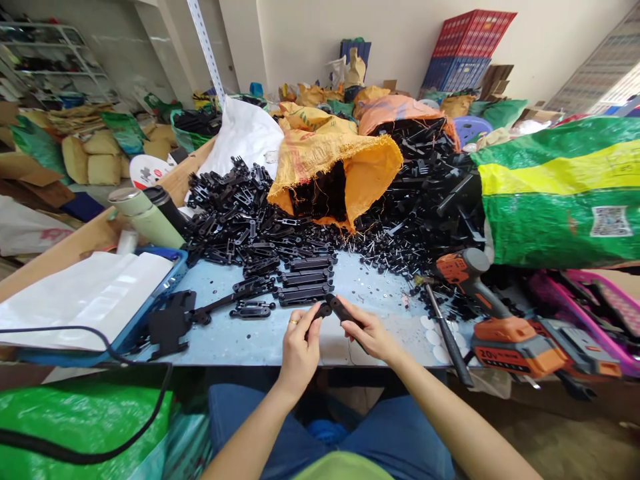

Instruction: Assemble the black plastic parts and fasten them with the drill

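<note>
Risk noted: a slipped grip near the front edge of the worktop (227,350).
From my remote post I record the left hand (303,343) pinching a round-ended part (325,311) and the right hand (367,333) pinching a longer part (343,309), ends together above the worktop (whether joined, I cannot tell). Should the fingertips slip, I judge a piece could drop over the edge. Loose screws (376,250) lie beyond; a sweeping arm could scatter them. The hammer (449,337) lies beside the drill (500,340), handle overhanging the edge; a knock from the right forearm could send it down.
</note>
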The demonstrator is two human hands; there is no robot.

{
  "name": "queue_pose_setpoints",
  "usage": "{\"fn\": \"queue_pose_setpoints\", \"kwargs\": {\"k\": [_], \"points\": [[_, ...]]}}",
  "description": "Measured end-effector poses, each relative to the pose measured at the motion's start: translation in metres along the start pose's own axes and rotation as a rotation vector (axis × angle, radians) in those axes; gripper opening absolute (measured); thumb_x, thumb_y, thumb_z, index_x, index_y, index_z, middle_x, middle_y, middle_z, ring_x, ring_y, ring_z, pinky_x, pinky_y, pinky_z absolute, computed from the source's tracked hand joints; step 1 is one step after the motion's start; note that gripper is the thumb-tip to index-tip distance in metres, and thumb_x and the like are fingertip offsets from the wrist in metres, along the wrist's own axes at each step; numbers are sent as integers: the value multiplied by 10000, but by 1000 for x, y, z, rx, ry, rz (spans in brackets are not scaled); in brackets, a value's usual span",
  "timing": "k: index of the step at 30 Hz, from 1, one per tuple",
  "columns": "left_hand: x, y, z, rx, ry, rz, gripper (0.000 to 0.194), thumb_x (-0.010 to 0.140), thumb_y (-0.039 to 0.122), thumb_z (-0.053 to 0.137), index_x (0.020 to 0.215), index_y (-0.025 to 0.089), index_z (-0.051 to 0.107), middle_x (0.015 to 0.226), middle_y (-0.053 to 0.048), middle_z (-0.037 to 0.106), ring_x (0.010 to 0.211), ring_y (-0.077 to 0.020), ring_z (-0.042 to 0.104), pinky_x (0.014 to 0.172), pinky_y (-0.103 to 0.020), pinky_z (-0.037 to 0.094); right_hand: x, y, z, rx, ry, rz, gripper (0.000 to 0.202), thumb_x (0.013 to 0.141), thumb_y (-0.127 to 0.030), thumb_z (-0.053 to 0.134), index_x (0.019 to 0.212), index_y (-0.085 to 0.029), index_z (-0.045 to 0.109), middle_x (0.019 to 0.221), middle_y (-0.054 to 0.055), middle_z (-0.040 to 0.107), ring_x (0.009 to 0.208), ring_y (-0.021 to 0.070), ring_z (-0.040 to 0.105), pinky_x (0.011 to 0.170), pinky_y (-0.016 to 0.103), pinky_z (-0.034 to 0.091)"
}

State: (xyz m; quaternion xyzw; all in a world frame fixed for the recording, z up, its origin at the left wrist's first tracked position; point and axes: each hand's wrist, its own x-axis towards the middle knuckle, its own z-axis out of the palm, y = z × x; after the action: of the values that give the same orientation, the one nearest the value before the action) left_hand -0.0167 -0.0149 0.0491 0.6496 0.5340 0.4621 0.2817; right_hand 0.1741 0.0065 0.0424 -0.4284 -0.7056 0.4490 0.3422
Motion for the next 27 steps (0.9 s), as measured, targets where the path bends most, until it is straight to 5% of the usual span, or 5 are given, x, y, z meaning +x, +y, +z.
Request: {"fn": "queue_pose_setpoints", "kwargs": {"k": [5,10,14,19,27], "points": [[17,-2,-17,-20,-476,99,282,892,296,440,1093,219,623,919,-72,584,913,-202,535,844,-355,436,0,-22,-20,-227,-206,-99,488,850,-428,498,1310,-271,454,1071,69,598,946,201,550,868,356,428],[15,-1,-7,-168,-264,-121,397,925,332,345,1297,226,431,951,-58,538,717,-130,535,696,-291,474,11,-23,-12,271,66,163,498,898,-435,382,1348,-232,308,893,36,578,646,121,572,619,276,484],[4,3,12,-248,-195,-210,433,883,325,450,1300,229,385,964,-52,523,693,-116,546,652,-265,481,24,-19,1,535,210,226,544,754,-430,615,1193,-216,376,800,-10,560,491,73,510,445,202,411],[0,9,15,-128,-136,-145,460,818,294,561,1253,228,429,1028,-75,548,950,-199,548,834,-350,451,31,-20,2,596,69,397,532,630,-361,737,1041,-185,449,605,-48,552,468,99,532,442,207,422],[10,1,-1,-339,-506,-283,203,817,319,541,894,147,615,748,-22,596,631,-123,538,588,-240,446,21,-13,-14,557,74,367,597,587,-327,772,1082,-145,493,608,-25,591,494,103,545,495,227,429]]}}
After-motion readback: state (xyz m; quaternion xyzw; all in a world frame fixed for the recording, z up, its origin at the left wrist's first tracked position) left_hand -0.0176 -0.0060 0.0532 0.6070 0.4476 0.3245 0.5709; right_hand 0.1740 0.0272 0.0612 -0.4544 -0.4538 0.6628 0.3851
